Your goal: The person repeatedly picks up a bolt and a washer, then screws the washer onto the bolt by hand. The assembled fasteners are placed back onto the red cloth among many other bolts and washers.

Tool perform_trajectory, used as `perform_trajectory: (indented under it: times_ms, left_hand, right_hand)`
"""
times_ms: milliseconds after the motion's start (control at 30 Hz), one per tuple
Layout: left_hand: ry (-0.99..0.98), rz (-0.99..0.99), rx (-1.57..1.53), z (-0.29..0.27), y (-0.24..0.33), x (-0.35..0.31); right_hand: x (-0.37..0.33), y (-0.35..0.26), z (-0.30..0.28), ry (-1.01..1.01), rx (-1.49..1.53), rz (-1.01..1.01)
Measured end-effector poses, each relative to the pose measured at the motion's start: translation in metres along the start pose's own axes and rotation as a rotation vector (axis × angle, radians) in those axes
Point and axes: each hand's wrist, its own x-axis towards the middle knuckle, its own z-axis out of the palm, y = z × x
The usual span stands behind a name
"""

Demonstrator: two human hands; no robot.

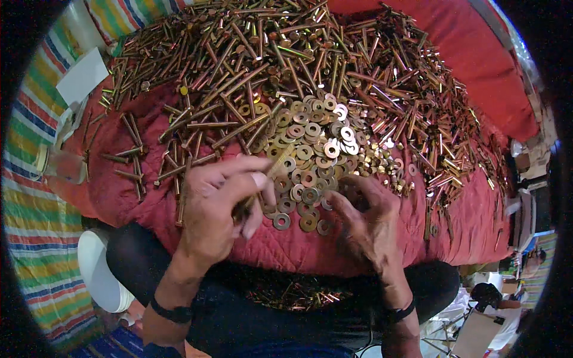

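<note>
My left hand [218,206] is closed around a brass-coloured bolt [280,160], whose threaded end points up and to the right over a heap of flat washers [310,158]. Opposite it, my right hand [367,218] is at the right edge of the washers, thumb and fingers curved and apart. I see nothing held in it, though its fingertips are partly shaded. Small hex nuts [385,161] lie just beyond those fingers, beside the washers.
A large mound of long bolts [256,45] covers the far side of the red cloth [274,250] and spreads right. Loose bolts [134,152] lie at left. More hardware [298,292] is in a container between my legs. A white bucket [98,268] stands left.
</note>
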Motion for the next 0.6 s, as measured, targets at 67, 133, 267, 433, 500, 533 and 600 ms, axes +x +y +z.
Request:
perform_trajectory:
  times_ms: [67, 133, 267, 433, 500, 533, 600]
  left_hand:
    - [-0.066, -0.058, -0.010, 0.001, -0.009, -0.003]
    - [-0.067, -0.074, 0.050, 0.005, -0.019, -0.005]
    - [-0.100, -0.105, 0.153, 0.011, -0.029, -0.009]
    - [-0.136, -0.116, 0.237, 0.014, -0.031, -0.012]
    - [-0.132, -0.117, 0.265, 0.014, -0.032, -0.012]
    - [-0.119, -0.131, 0.277, 0.014, -0.032, -0.012]
    - [-0.122, -0.108, 0.314, 0.016, -0.035, -0.012]
  right_hand:
    - [0.006, 0.003, 0.004, -0.011, -0.071, -0.065]
    - [0.010, 0.002, 0.004, -0.046, -0.024, -0.016]
    - [0.013, -0.005, -0.011, -0.131, 0.243, 0.367]
    - [0.013, -0.003, -0.017, -0.093, 0.288, 0.383]
    - [0.011, 0.001, -0.015, -0.059, 0.180, 0.202]
    - [0.010, 0.003, -0.013, -0.038, 0.062, 0.042]
    - [0.008, 0.007, -0.014, -0.060, -0.128, -0.158]
